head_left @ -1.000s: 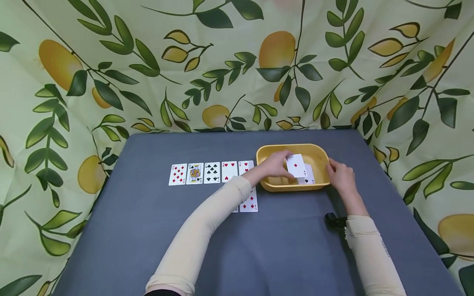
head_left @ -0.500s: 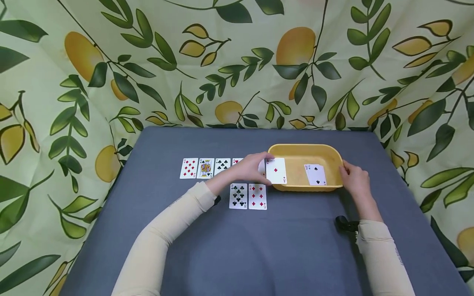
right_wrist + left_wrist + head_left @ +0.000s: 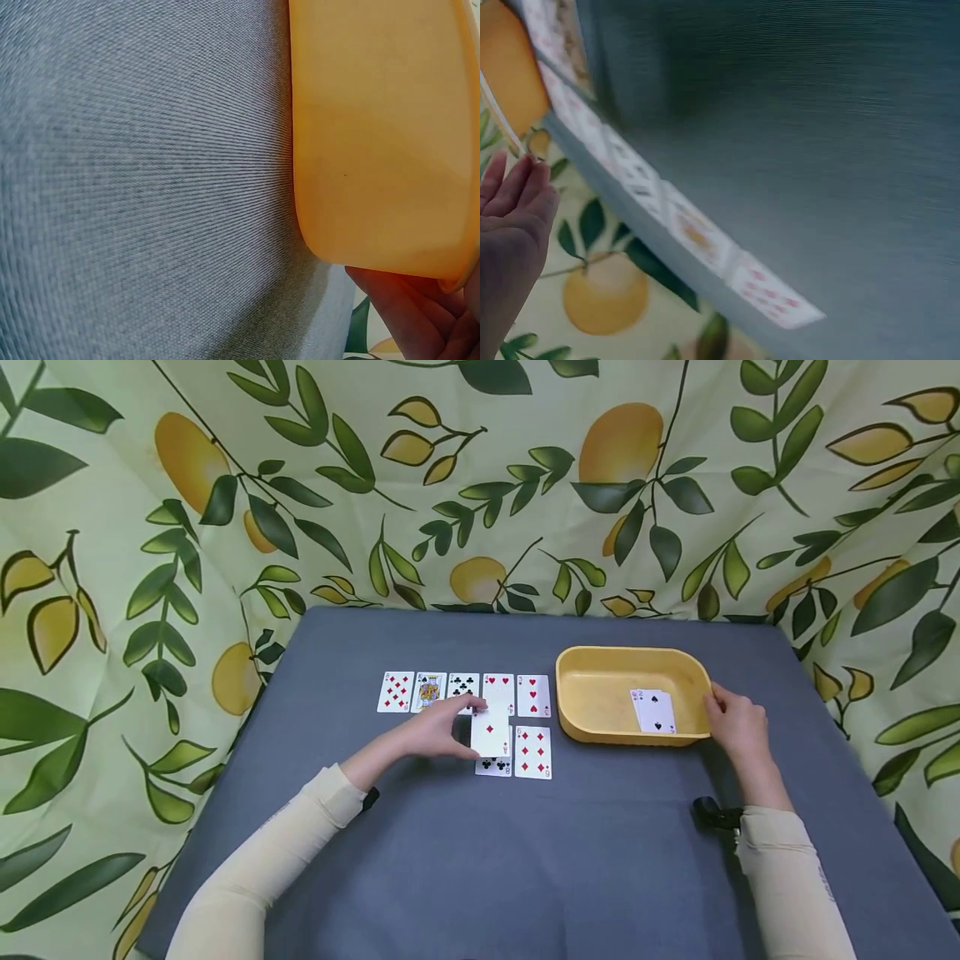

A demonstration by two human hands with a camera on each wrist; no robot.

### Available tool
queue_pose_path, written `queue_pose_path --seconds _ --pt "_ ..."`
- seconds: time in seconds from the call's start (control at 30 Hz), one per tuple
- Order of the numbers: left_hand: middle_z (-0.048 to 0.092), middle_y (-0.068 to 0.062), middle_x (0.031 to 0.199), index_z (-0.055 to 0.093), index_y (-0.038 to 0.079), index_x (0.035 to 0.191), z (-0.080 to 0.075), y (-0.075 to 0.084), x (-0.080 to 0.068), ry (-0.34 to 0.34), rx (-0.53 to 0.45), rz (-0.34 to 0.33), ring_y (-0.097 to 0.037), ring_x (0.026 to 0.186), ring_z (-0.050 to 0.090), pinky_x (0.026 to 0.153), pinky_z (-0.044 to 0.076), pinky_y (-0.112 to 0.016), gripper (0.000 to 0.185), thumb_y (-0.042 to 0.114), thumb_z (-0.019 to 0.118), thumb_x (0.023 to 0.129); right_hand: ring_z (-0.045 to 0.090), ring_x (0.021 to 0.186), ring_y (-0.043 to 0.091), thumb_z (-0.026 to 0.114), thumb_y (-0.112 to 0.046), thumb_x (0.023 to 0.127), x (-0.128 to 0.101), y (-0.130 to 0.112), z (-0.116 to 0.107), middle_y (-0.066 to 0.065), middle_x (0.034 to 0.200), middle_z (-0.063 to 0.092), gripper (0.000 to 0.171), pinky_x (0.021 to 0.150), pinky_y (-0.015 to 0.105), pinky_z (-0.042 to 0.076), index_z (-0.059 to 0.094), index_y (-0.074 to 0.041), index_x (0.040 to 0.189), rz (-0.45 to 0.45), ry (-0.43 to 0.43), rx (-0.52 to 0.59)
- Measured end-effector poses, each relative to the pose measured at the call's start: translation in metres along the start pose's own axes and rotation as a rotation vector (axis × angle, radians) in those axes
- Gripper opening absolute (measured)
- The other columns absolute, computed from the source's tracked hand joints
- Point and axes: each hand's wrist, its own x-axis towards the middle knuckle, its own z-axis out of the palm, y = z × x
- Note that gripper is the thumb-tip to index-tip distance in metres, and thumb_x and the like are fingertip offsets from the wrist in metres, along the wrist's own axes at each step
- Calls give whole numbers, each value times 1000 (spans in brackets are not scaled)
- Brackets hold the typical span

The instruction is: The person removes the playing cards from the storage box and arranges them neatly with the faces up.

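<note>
My left hand (image 3: 435, 727) pinches an ace of diamonds (image 3: 491, 732) between thumb and fingers. The card is over the lower row, partly covering an eight of clubs (image 3: 493, 767). Beside that lies a six of diamonds (image 3: 533, 752). In the left wrist view the hand (image 3: 514, 232) shows at the left edge, the held card seen nearly edge-on. My right hand (image 3: 738, 724) grips the right end of a yellow plastic tub (image 3: 592, 693), thumb and fingers at its rim. From the right wrist, fingers (image 3: 397, 307) press against the tub's end wall.
Above runs a row of face-up cards: a diamond card (image 3: 395, 692), a king (image 3: 428, 691), a club card (image 3: 463, 683) and two heart cards (image 3: 533, 697). Overlapping spade cards (image 3: 654, 711) lie inside the tub. Grey-blue cloth (image 3: 480, 852) covers the table; a leaf-and-fruit curtain (image 3: 480, 485) hangs behind.
My left hand has carried the ace of diamonds out of the tub, leftward and down to above the lower row. The right hand stays on the tub's end. The head view has shifted slightly.
</note>
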Motion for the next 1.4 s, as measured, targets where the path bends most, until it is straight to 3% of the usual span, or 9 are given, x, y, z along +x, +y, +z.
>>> queue_pose_path --seconds 0.33,0.53,0.6,0.73,1.4 --pt "57 -11 130 52 1 129 4 -36 -36 -32 37 20 -26 125 50 107 37 -39 68 22 85 73 52 78 37 39 -27 105 1 1 -1 37 119 54 52 50 31 40 37 7 144 5 -13 3" --pt "56 -14 130 52 -1 128 9 -45 -40 -28 48 26 -28 126 49 108 36 -41 67 20 85 72 51 73 33 38 -28 105 2 1 -1 36 116 54 53 49 31 40 35 6 145 15 -19 5" --pt "57 -15 127 53 -2 126 11 -48 -39 -4 64 62 -29 123 51 107 38 -39 67 19 85 71 51 75 34 38 -28 105 2 0 -1 35 116 55 52 50 31 40 36 6 145 13 -19 4" --pt "58 -16 125 53 -3 125 13 -48 -38 -6 75 80 -29 120 52 106 39 -39 67 18 85 70 52 78 36 38 -27 105 1 0 -2 37 119 53 52 51 31 40 36 8 144 5 -21 4" --pt "52 -19 136 46 -5 136 6 -38 -35 -79 70 4 -31 129 46 110 34 -42 74 17 83 75 53 77 37 39 -25 105 0 -1 -1 39 121 53 50 51 31 40 39 8 143 -3 10 -16"
